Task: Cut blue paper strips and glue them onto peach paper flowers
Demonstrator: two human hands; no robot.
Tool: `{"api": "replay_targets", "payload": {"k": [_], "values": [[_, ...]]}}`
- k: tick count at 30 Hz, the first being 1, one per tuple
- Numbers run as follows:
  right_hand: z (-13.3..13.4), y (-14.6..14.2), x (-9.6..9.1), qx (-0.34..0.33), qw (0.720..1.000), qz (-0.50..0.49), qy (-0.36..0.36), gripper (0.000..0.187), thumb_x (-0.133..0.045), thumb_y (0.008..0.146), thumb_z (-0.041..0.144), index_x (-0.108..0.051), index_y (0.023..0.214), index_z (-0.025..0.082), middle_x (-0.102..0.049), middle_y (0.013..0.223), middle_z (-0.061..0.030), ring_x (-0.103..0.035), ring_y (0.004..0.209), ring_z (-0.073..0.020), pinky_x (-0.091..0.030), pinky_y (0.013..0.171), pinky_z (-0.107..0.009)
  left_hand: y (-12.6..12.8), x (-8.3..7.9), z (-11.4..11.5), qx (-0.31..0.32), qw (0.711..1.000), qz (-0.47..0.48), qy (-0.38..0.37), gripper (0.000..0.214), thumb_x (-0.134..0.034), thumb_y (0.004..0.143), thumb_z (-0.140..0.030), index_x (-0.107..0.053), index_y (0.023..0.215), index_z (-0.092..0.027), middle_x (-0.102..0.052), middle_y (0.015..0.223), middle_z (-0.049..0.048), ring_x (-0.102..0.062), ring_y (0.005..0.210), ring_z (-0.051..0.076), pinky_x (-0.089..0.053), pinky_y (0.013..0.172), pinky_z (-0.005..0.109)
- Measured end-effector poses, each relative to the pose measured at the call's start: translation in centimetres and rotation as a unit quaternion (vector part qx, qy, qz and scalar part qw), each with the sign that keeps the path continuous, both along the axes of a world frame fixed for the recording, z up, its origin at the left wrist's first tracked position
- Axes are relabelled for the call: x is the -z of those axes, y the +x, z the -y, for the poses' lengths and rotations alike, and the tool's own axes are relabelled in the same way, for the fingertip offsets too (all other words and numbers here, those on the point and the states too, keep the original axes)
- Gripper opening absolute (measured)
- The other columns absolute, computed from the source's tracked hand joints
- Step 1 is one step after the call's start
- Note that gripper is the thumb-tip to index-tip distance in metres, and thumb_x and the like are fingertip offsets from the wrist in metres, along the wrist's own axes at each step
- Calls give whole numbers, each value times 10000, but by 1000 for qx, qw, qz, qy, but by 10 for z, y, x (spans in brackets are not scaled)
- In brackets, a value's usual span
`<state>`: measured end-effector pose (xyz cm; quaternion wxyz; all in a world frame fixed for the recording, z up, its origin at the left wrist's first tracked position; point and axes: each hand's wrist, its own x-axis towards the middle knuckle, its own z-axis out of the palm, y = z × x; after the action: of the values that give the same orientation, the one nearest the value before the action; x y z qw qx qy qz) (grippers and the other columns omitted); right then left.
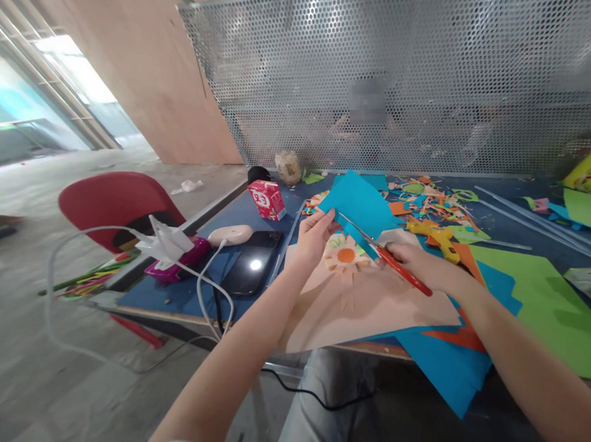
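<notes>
Peach paper (321,319) lies at the near edge of the blue surface (180,298), a paper flower (346,254) on it. Just above, I have the right hand (415,261) curled around red-handled scissors (403,272), blades at the blue paper (362,200), which the left hand (317,233) pinches between thumb and fingers. Beyond, to the right, I see a yellow glue gun (441,241); paper scraps (427,198) lie toward the far edge, before a perforated metal panel (290,54).

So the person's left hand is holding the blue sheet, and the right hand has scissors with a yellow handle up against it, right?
Not quite: the handle is red, not yellow, as the head view shows. The left hand does hold the blue sheet, with the scissors in the right hand against it.
</notes>
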<state>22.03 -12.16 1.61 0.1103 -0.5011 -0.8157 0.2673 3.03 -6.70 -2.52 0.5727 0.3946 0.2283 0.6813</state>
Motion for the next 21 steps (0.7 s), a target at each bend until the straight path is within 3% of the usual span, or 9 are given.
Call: {"api": "replay_targets", "payload": {"k": [7,12,21], "values": [[1,1,1,-7,1000,8,23,211,-404,822,328,-500,694,189,-569,753,-52,-554,750,-178,-417,627,-249,0,1,-1,-10,1000,3,7,286,-763,553,-290,-526,480,-147,-513,495,-46,-518,506,74,-458,565,237],[2,0,0,-4,1000,7,10,213,-401,829,323,-494,692,189,-562,726,-49,-552,709,-171,-408,584,-244,-2,1,-2,-55,998,-10,22,265,-749,580,-315,-558,504,-149,-509,493,-49,-487,497,56,-436,542,209],[2,0,-3,16,999,27,-5,175,-393,810,281,-512,733,178,-568,782,-63,-552,741,-180,-412,610,-254,-1,-4,2,-20,1000,-5,12,237,-779,536,-287,-596,497,-142,-484,461,-46,-456,435,49,-416,490,203]]}}
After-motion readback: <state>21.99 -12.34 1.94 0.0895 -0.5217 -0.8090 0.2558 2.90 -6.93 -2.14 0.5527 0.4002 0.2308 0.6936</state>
